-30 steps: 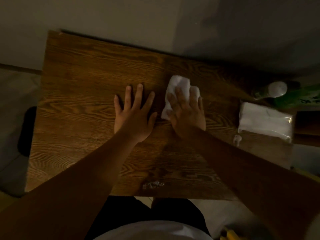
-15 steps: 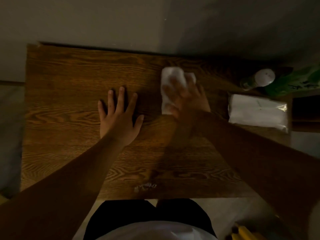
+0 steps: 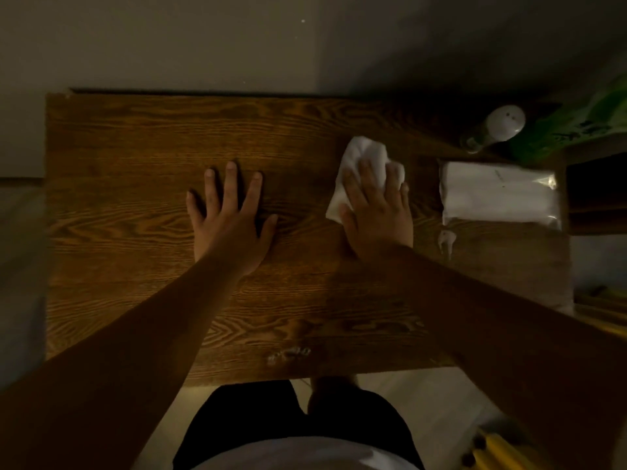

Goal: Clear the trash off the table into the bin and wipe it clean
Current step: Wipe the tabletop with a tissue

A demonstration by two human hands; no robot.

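Observation:
A dark wooden table (image 3: 118,157) fills the view in dim light. My right hand (image 3: 376,212) presses flat on a crumpled white tissue (image 3: 356,161) right of the table's middle, the fingers spread over it. My left hand (image 3: 230,215) lies flat on the bare wood at the centre, palm down, fingers apart, holding nothing. A small clear scrap (image 3: 447,239) lies just right of my right wrist. Another small clear scrap (image 3: 288,355) sits near the front edge. No bin is in view.
A white tissue pack (image 3: 498,195) in clear wrap lies at the right end. Behind it stands a small bottle with a white cap (image 3: 498,127), beside a green package (image 3: 576,127). A wall runs behind the table. Yellow objects (image 3: 498,452) lie on the floor at lower right.
My right hand has slid the tissue to the right across the table, after moving it away from me. My left hand has stayed flat on the wood.

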